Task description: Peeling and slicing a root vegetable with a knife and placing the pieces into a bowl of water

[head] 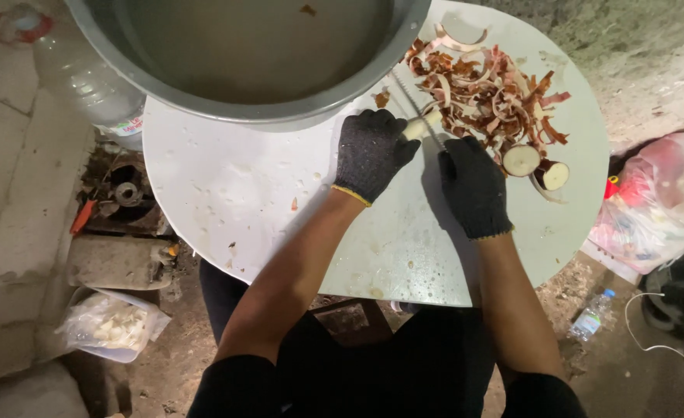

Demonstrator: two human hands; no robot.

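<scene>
The left grip [373, 151] is clenching a pale peeled root piece [419, 126] on the white round bench [226, 193]. The right grip [473, 186] is grasping a knife [415, 104], its blade lying across the root beside the peel pile [489, 89].

Big metal bowl [249, 108] cut off by the top edge, far rim out of frame. Plastic bottle [87, 73] at upper left partly behind the bowl, cap end clipped by the edge. Pale root piece [415, 128] mostly covered by the gloved left hand [369, 151]. Knife [415, 108] handle buried inside the gloved right hand [473, 186]. Upper arms lost at the bottom edge. Pink bag [651, 201] sliced by the right edge, contents too blurred to tell.
</scene>
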